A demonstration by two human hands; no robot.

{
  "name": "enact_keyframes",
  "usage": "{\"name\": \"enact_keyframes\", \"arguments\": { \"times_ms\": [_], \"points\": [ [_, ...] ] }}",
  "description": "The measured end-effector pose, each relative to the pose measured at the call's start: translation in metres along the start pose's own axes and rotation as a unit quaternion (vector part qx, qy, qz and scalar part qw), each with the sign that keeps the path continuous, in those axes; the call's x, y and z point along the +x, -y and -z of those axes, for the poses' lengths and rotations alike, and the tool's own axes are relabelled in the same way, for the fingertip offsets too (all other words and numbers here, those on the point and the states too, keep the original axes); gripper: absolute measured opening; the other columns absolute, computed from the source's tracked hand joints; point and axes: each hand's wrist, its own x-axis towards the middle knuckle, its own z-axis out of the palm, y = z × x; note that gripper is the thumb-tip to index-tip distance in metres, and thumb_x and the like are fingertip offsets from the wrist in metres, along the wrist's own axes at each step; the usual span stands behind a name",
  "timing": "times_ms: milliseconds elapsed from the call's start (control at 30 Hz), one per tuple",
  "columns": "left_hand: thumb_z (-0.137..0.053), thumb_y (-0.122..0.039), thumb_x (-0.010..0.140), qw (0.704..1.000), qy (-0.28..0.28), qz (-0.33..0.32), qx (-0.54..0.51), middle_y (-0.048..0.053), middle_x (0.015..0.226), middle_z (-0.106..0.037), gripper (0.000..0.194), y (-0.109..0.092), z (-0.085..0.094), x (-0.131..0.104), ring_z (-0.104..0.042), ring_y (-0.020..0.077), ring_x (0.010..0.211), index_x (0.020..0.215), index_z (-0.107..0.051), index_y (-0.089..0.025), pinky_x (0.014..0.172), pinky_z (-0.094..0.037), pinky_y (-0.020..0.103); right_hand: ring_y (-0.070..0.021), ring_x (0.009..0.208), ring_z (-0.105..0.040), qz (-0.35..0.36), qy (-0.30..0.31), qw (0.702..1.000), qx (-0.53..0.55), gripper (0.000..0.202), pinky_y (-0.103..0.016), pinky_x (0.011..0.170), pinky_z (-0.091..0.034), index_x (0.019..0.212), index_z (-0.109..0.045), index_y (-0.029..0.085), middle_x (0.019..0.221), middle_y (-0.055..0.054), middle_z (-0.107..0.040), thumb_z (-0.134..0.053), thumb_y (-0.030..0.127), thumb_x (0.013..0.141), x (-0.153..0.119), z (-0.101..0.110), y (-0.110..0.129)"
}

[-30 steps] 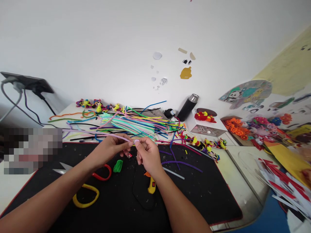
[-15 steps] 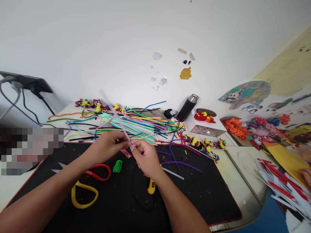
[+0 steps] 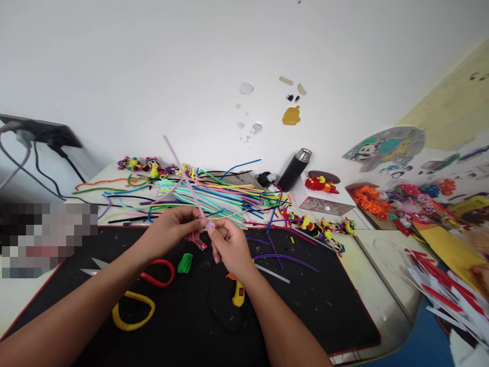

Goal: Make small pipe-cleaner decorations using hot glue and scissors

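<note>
A pale lilac pipe cleaner point(image 3: 183, 176) rises up and left from between my two hands. My left hand point(image 3: 179, 224) pinches it near its lower end. My right hand point(image 3: 229, 244) meets it there, thumb and fingertips pressed together on that same end, where a small lilac bit shows. Below my left hand lies a pink-red piece point(image 3: 199, 243), partly hidden by my fingers. A green bundle point(image 3: 185, 263) rests on the black mat point(image 3: 183, 316). Under my right wrist is a yellow-handled glue gun point(image 3: 238, 293), partly covered.
Scissors with red and yellow handles point(image 3: 133, 311) lie under my left forearm. Behind my hands spreads a pile of coloured pipe cleaners point(image 3: 214, 196). A black thermos point(image 3: 294, 171), a white box point(image 3: 324, 204) and small fuzzy figures point(image 3: 332, 239) stand around. Another person's hand point(image 3: 482, 275) is at the right edge.
The lilac pipe cleaner, blurred before, now stands still and clear, its free end up and left. My hands stay together in nearly the same place.
</note>
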Motion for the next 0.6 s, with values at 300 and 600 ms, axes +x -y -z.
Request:
{"name": "enact_keyframes", "arguments": {
  "times_ms": [300,600],
  "points": [
    [-0.083,-0.054,0.078,0.995,-0.017,0.036,-0.095,0.002,0.068,-0.072,0.039,0.0074,-0.007,-0.001,-0.068,0.0187,0.059,0.086,-0.07,-0.018,0.055,-0.049,0.028,-0.0072,0.033,-0.041,0.012,-0.008,0.999,0.032,0.035,-0.019,0.037,-0.029,0.096,-0.058,0.02,0.049,0.011,-0.053,-0.067,0.054,0.092,0.0006,-0.0001,0.0035],
    [-0.082,-0.055,0.079,0.996,-0.004,0.045,-0.079,0.003,0.065,-0.074,0.039,0.0039,-0.0092,-0.0039,-0.069,0.0205,0.06,0.09,-0.071,-0.018,0.057,-0.047,0.028,-0.0074,0.033,-0.043,-0.001,-0.025,0.999,0.046,0.044,-0.019,0.036,-0.029,0.096,-0.058,0.021,0.05,0.011,-0.053,-0.07,0.062,0.087,0.0013,0.0005,0.0071]
  ]
}}
